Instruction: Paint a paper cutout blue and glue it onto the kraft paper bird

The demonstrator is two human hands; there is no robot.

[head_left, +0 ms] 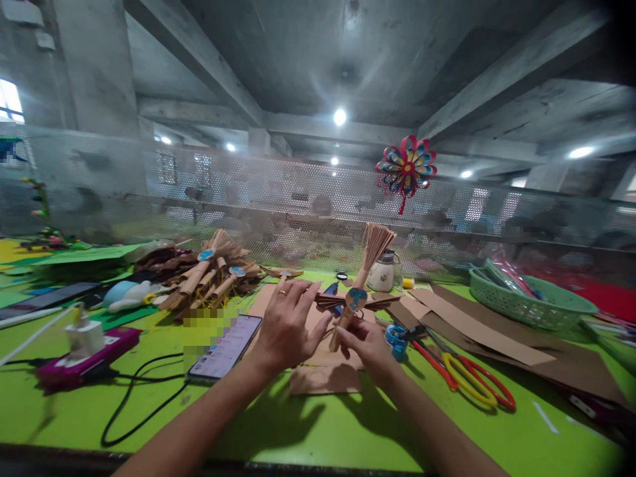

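Matt paper figure (pixel 356 299), plastic basket (pixel 527 309)

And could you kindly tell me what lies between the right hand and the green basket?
In the head view, a small blue item, scissors and brown paper lie between the right hand and the green basket.

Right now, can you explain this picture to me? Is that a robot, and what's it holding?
There's no robot: these are a person's own bare hands. The camera sits on their head, looking forward and down, like their eyes would. The right hand holds a folded brown paper piece with a round blue patch. The left hand is open close beside it; I can't tell whether it touches. On the green table lie a lit phone, scissors, brown sheets, a green basket and a pile of brown paper pieces.
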